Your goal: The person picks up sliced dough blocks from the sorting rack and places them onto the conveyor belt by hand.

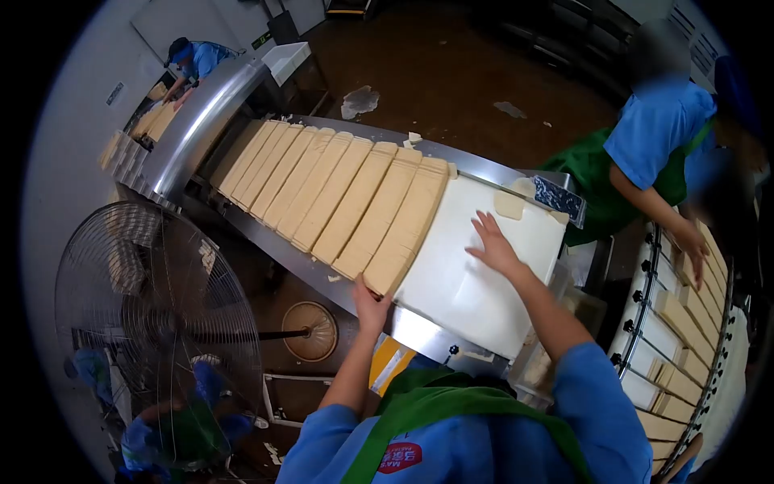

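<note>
Long pale dough strips (347,194) lie side by side across a conveyor, in a row that runs up to the metal hood. My left hand (372,303) is at the near end of the last strip (409,226), its fingers touching the edge; how firmly they grip is hidden. Over the white belt (463,270), to the right of that strip, my right hand (493,244) is held with its fingers spread and nothing in it. A flat dough scrap (509,205) lies beyond it on the belt.
A large caged fan (161,331) stands at the left. The curved metal hood (201,129) spans the conveyor's far end. At the right, a co-worker (661,137) reaches toward another conveyor with dough strips (685,323). Another person (197,60) works beyond the hood.
</note>
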`<state>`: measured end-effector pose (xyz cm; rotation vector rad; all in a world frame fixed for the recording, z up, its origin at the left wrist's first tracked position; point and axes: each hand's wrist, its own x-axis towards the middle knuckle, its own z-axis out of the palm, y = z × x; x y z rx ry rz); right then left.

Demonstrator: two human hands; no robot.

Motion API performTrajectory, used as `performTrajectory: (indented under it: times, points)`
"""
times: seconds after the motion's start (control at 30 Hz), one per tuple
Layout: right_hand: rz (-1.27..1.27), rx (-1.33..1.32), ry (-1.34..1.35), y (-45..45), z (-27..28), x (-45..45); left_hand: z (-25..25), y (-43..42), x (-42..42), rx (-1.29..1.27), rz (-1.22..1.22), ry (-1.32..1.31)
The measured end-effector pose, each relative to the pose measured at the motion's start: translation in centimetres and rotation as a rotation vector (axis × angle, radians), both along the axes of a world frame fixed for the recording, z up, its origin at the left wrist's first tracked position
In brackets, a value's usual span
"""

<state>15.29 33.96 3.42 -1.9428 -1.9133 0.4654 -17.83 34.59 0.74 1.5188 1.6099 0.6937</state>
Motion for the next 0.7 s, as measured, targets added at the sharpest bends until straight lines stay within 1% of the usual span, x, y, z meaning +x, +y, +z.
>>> performTrajectory:
  times: [0.03, 0.13, 0.17, 0.2, 0.23, 0.27, 0.33, 0.4, 0.43, 0.47, 0.53, 0.57, 0.63, 0.67, 0.7]
  points:
    - [-0.010, -0.026, -0.030, 3.1, 0.0, 0.0, -1.2, 0.2, 0.5, 0.096, 0.016, 0.101]
    - [-0.037, -0.071, -0.064, 11.4, 0.6, -0.4, -0.3, 0.7, 1.4, 0.057, -0.061, 0.043]
    - [-0.059, -0.086, -0.062, 13.8, 0.8, -0.5, -0.5, 0.7, 1.4, 0.025, -0.086, 0.113]
    - [-0.061, -0.084, -0.065, 16.0, 0.6, -0.6, 0.1, 1.0, 1.6, 0.027, -0.087, 0.110]
    - [-0.080, -0.138, -0.129, 18.1, 0.0, -0.8, 1.2, 1.1, 1.7, -0.022, -0.109, 0.122]
    - [-0.101, -0.192, -0.192, 19.8, -0.6, -0.8, 1.9, 1.3, 1.9, -0.070, -0.131, 0.133]
    - [-0.101, -0.161, -0.188, 22.1, -2.1, -0.8, 2.1, 1.6, 1.9, -0.089, -0.162, 0.161]
    - [-0.121, -0.246, -0.135, 23.3, -2.7, -1.2, 2.0, 1.7, 2.0, -0.068, -0.227, 0.269]
    - [-0.096, -0.264, -0.067, 23.0, -2.5, -1.3, 1.7, 1.8, 1.9, -0.063, -0.242, 0.279]
    - [-0.105, -0.270, -0.069, 22.1, -2.4, -1.1, 1.5, 1.8, 1.9, -0.068, -0.252, 0.276]
    - [-0.186, -0.207, -0.096, 19.4, -1.3, -0.4, 1.7, 2.2, 1.8, -0.130, -0.300, 0.348]
    - [-0.268, -0.172, -0.079, 17.5, -0.9, 0.5, 1.2, 2.3, 1.5, -0.076, -0.339, 0.348]
    - [-0.349, -0.003, -0.033, 12.7, -2.9, 4.7, 0.7, 2.5, 0.8, 0.019, -0.469, 0.343]
    - [-0.444, 0.044, 0.113, 9.6, -2.9, 6.3, 0.9, 3.2, 0.7, 0.061, -0.559, 0.343]
    - [-0.540, 0.103, 0.259, 6.0, -2.9, 7.7, 2.3, 3.8, 1.1, 0.044, -0.634, 0.362]
